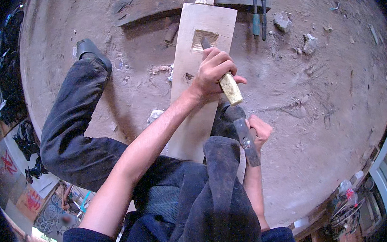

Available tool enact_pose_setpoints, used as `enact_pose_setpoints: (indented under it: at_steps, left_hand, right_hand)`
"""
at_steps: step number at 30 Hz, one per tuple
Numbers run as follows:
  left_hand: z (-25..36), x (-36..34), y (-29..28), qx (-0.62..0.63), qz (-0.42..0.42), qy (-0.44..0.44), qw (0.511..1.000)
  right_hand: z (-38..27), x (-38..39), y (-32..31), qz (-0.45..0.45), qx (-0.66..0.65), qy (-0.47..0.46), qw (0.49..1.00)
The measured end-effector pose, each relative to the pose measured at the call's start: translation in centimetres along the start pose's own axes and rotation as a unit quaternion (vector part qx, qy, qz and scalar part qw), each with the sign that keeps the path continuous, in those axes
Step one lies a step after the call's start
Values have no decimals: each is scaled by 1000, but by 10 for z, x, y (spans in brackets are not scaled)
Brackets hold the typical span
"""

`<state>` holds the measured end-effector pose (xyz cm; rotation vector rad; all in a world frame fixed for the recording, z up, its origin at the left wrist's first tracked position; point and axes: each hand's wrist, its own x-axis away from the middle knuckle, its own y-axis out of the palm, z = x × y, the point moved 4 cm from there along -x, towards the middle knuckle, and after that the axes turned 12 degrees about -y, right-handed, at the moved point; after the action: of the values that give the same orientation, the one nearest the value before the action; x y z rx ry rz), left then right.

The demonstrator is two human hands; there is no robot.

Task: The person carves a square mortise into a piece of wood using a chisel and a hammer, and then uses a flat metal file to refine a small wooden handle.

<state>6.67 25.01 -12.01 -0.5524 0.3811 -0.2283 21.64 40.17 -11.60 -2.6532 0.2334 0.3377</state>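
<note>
A pale wooden board (185,106) runs away from me between my legs, with a rectangular recess (201,34) cut near its far end. My left hand (215,71) is closed round a chisel (231,90). Its light wooden handle slants toward me on the right, and its dark blade tip sits at the near right part of the recess. Lower right, my right hand (260,130) grips a hammer (247,142) whose dark metal head hangs near my right knee, apart from the chisel. Most of the hammer's handle is hidden by the hand and the head.
A dark, curved timber (152,4) lies across the far end of the board. Long-handled pincers or tongs (256,23) rest against it, beside lumps of rubble (282,21). Dusty ground surrounds the board. Assorted scrap (348,206) lines the right edge, and dark clutter the left.
</note>
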Motion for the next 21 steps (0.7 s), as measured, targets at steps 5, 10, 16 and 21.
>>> enact_pose_setpoints:
  at_steps: [5,10,16,21]
  left_hand:
    - [0,-1,-3,-11,16,-8,1000]
    - [-2,0,-1,5,18,-11,1000]
    - [-3,0,-2,12,24,-7,1000]
    - [-4,0,-1,9,18,-6,1000]
  right_hand:
    - [0,-3,6,-44,37,28,998]
    - [-3,-3,9,-2,17,4,1000]
    - [3,-2,12,-5,13,20,1000]
    - [3,-8,16,-16,22,41,999]
